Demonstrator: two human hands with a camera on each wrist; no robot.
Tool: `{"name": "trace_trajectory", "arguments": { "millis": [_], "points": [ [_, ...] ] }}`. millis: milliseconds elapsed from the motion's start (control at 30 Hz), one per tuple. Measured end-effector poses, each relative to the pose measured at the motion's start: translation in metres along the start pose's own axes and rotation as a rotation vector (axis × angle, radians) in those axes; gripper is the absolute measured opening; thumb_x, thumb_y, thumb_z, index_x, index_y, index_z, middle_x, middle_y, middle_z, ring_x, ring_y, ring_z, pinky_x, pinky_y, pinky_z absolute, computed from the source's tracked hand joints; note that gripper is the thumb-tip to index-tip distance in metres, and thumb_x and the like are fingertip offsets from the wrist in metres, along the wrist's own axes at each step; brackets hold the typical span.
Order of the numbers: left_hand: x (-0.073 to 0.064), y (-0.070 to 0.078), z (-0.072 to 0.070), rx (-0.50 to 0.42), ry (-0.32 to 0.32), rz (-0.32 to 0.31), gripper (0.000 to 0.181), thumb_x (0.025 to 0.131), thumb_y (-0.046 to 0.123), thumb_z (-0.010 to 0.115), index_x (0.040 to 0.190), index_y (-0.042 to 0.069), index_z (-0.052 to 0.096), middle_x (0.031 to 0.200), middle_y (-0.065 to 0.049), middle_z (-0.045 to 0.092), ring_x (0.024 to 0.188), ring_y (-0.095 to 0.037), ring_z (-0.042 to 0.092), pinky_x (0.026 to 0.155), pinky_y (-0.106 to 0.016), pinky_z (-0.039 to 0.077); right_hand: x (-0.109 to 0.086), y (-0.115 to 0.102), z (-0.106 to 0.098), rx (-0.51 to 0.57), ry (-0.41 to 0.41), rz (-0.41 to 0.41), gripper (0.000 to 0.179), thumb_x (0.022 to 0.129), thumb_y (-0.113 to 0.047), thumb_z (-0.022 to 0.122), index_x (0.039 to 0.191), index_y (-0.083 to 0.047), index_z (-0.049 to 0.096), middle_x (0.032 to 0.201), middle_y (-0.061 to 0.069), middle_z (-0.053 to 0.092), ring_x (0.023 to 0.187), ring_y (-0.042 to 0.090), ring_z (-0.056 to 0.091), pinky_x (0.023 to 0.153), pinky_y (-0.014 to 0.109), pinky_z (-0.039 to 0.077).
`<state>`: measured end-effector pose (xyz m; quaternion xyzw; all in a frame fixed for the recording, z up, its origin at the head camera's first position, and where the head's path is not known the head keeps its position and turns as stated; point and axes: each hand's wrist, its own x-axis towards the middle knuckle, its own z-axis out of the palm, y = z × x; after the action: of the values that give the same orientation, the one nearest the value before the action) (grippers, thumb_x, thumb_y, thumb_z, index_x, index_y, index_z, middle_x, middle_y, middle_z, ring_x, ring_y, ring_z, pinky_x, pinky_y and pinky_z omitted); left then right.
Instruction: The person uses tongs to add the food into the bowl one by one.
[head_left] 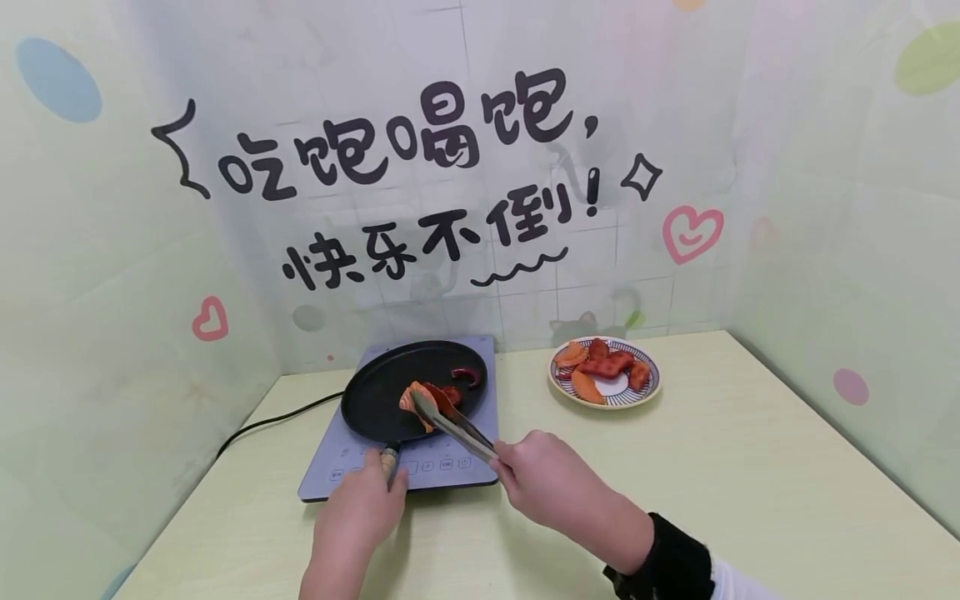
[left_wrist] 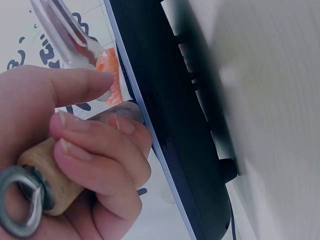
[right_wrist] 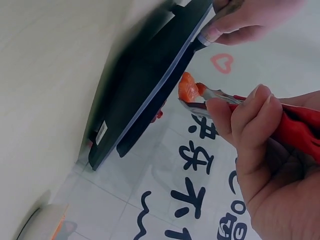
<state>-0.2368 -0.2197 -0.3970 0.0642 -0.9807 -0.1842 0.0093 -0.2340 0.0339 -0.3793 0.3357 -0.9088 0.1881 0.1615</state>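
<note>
My left hand (head_left: 358,508) grips the handle of a black frying pan (head_left: 375,400); the handle's wooden grip (left_wrist: 52,175) ends in a metal ring (left_wrist: 20,205). With my right hand (head_left: 551,483) I hold metal tongs (head_left: 463,432), whose red handles (right_wrist: 300,127) show in the right wrist view. The tong tips are at an orange, white-striped slice like salmon (head_left: 411,402) in the pan. Whether they pinch it firmly, I cannot tell. Beside it lie a reddish piece (head_left: 452,393) and a dark red curled piece (head_left: 467,375).
The pan sits on a flat induction cooker (head_left: 318,482), its black cord (head_left: 292,411) running left. Right of it, a patterned plate (head_left: 617,387) carries several orange and red food pieces (head_left: 609,365). A printed backdrop (head_left: 480,200) encloses the pale table (head_left: 720,475) at the back and sides.
</note>
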Motion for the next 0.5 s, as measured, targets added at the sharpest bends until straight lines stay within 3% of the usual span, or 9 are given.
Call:
{"name": "trace_trajectory", "arguments": {
  "millis": [500],
  "points": [
    [0.001, 0.001, 0.001, 0.010, -0.011, -0.011, 0.071, 0.107, 0.035, 0.058, 0.155, -0.012, 0.038, 0.134, -0.041, 0.063, 0.117, -0.056, 0.067, 0.085, -0.064, 0.058, 0.004, 0.005, 0.013, -0.015, -0.062, 0.057, 0.016, 0.103, -0.018, 0.071, 0.101, -0.002, 0.074, 0.062, -0.004, 0.058, 0.053, 0.005, 0.044, 0.050, 0.017, 0.038]
  ]
}}
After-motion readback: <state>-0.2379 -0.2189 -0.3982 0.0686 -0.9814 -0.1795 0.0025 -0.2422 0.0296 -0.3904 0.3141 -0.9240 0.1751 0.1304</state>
